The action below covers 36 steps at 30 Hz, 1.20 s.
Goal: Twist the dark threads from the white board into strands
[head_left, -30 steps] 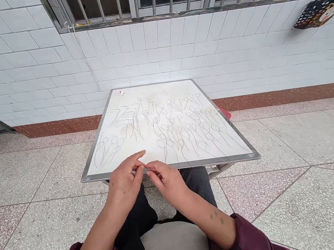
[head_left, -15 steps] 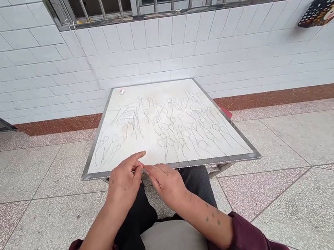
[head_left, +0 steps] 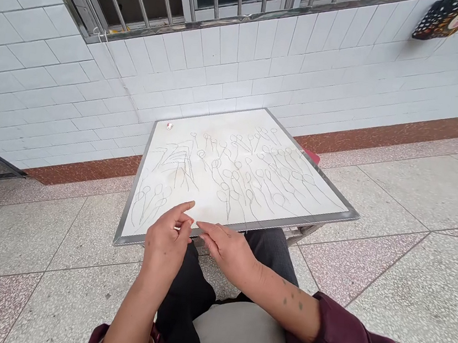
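My left hand is raised at the near edge of the table, its thumb and fingers pinched together and one finger pointing forward. A tiny reddish-orange spot shows at the pinch; what it is I cannot make out. Facing it from the right, my right hand has its fingers pressed together and bent, the fingertips a small gap from the left ones. Anything thin between them is too small to see. Beyond the hands, many thin dark wires with looped ends lie spread over the white tabletop.
The table has a grey metal rim and stands against a white tiled wall. A small white-and-red item lies at its far left corner. Barred windows are above. My knees are under the near edge. A dotted bag hangs upper right.
My left hand has shifted slightly left and up, so its fingertips have parted from the right hand's. The right hand is nearly still. The wires on the table look the same.
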Available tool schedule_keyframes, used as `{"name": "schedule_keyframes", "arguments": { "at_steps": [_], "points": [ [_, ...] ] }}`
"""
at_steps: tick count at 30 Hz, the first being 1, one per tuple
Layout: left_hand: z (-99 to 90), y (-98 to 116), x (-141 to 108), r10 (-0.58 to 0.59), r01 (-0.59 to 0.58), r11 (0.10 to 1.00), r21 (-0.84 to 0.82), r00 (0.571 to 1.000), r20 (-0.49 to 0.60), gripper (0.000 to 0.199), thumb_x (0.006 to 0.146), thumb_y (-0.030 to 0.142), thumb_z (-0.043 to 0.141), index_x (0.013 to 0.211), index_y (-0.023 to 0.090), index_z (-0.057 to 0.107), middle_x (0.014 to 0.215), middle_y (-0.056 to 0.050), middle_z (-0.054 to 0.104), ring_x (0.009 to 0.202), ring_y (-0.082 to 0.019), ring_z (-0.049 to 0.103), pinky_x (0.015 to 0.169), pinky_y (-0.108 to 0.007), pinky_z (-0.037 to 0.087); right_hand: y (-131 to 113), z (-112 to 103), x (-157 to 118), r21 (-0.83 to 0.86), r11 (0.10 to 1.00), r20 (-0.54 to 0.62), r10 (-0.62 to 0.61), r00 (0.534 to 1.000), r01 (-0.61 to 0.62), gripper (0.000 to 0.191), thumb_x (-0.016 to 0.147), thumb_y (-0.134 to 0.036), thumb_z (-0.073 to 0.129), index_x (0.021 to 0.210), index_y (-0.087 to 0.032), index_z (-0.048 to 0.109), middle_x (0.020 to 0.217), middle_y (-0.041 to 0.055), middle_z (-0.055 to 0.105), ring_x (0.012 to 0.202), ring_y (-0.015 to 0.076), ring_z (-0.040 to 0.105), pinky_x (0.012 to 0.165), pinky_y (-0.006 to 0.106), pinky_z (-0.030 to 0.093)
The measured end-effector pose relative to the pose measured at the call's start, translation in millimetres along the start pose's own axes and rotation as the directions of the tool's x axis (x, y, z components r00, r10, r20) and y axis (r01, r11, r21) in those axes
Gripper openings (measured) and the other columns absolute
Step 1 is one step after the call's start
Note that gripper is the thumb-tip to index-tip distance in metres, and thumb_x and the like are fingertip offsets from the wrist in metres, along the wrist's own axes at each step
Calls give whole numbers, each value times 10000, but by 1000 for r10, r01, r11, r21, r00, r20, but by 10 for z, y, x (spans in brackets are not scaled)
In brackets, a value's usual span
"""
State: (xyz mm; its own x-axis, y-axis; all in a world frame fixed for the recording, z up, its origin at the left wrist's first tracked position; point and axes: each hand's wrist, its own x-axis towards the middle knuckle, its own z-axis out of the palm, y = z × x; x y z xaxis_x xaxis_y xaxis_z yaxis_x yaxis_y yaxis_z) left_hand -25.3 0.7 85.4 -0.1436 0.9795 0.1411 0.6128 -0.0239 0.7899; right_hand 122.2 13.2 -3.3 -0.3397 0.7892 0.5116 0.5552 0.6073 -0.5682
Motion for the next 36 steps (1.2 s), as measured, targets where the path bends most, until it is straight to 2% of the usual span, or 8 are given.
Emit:
{"name": "schedule_keyframes", "arguments": {
  "at_steps": [6, 18, 25, 32, 36],
  "points": [
    [3, 2, -27, -16, 16, 1000, -11, 1000, 3, 366, 853, 288, 536, 1190, 258, 678, 854, 7, 690, 678, -154, 656, 636, -280, 580, 18, 2, -3, -58, 998, 12, -29, 999, 30, 319, 983, -174, 439, 1253, -208, 607, 866, 76, 715, 763, 192, 668, 687, 309, 552],
    [20, 7, -32, -37, 37, 995, -90, 999, 0, 349, 848, 281, 554, 1172, 250, 680, 842, 9, 667, 687, -147, 637, 619, -260, 578, 21, -39, 15, 91, 995, -2, -34, 999, 34, 360, 1005, -194, 355, 1242, -167, 624, 769, 51, 685, 638, 160, 616, 658, 300, 538],
    [-28, 11, 13, -34, 34, 999, -22, 999, -17, 342, 855, 283, 540, 1168, 254, 678, 834, 18, 669, 614, -139, 649, 634, -280, 542, 34, 2, -11, 305, 942, 111, 113, 987, -142, 335, 1009, -257, 378, 1240, -213, 616, 864, 36, 698, 591, 117, 617, 538, 233, 550],
    [-78, 6, 9, -53, 52, 998, -29, 998, -23, 329, 863, 287, 535, 1157, 260, 678, 833, 22, 650, 606, -145, 660, 654, -300, 519, -43, -87, -22, 398, 871, 218, 215, 952, -288, 285, 1015, -344, 387, 980, -217, 639, 796, 3, 670, 600, 108, 631, 550, 216, 535],
    [-31, -30, -14, -49, 48, 998, -39, 998, -26, 334, 869, 289, 532, 1173, 278, 669, 849, 24, 649, 604, -139, 657, 662, -302, 515, -78, -113, -55, 455, 825, 252, 243, 937, -336, 242, 1013, -336, 387, 937, -220, 585, 782, -5, 667, 641, 118, 656, 603, 231, 545]
  ]
}}
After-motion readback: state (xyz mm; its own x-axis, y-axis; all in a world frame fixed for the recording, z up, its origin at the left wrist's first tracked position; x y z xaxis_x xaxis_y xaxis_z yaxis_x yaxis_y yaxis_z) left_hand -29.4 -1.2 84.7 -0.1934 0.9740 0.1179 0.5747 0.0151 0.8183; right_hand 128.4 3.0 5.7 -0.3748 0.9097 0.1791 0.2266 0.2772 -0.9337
